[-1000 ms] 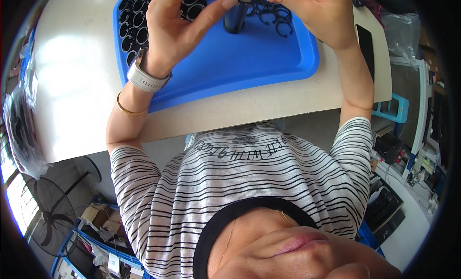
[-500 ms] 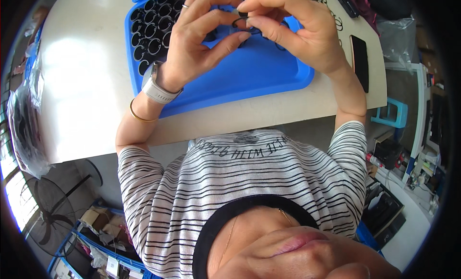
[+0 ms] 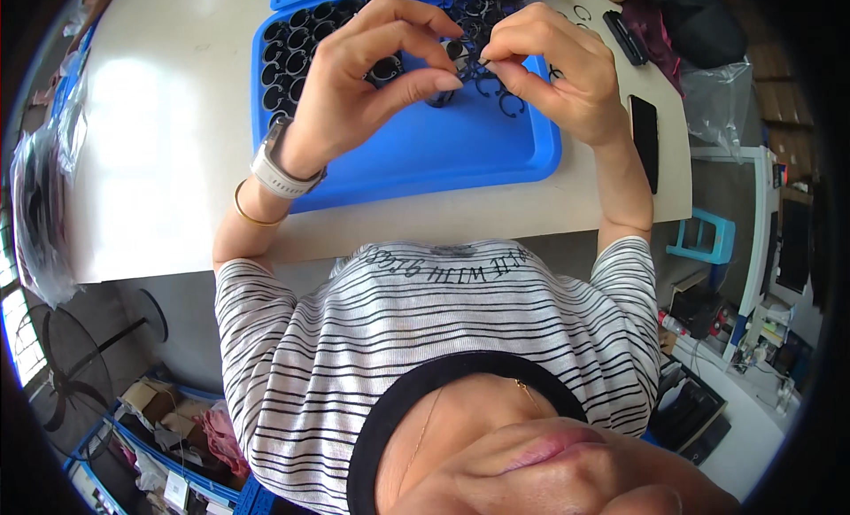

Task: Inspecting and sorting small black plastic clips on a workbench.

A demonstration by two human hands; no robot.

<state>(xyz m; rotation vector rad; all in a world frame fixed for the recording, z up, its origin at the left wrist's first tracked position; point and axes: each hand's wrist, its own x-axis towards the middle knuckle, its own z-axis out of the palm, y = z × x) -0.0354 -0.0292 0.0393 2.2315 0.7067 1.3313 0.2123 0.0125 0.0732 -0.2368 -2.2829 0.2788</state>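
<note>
My left hand [image 3: 381,72] is over the blue tray [image 3: 425,174], its fingers curled and its thumb and index tips close together. What lies between those tips, if anything, I cannot make out. Just to the right, my right hand [image 3: 558,72] pinches a thin black snap ring, mostly hidden by the fingertips. Loose black snap rings [image 3: 512,104] lie in the tray behind and below the fingertips. A short black cylinder [image 3: 439,99] shows under my left thumb. Several more black cylinders [image 3: 274,77] stand in rows along the tray's left side.
The tray rests on a pale table [image 3: 159,143]. A phone [image 3: 645,143] lies right of my right wrist, with a black object [image 3: 626,38] beyond it. Plastic-wrapped goods [image 3: 44,214] hang at the left edge. A blue stool [image 3: 702,236] stands at the lower right.
My hands have drawn a little apart, and the ring between their fingertips is now less visible. The view has shifted, so more of the tray's far side shows.
</note>
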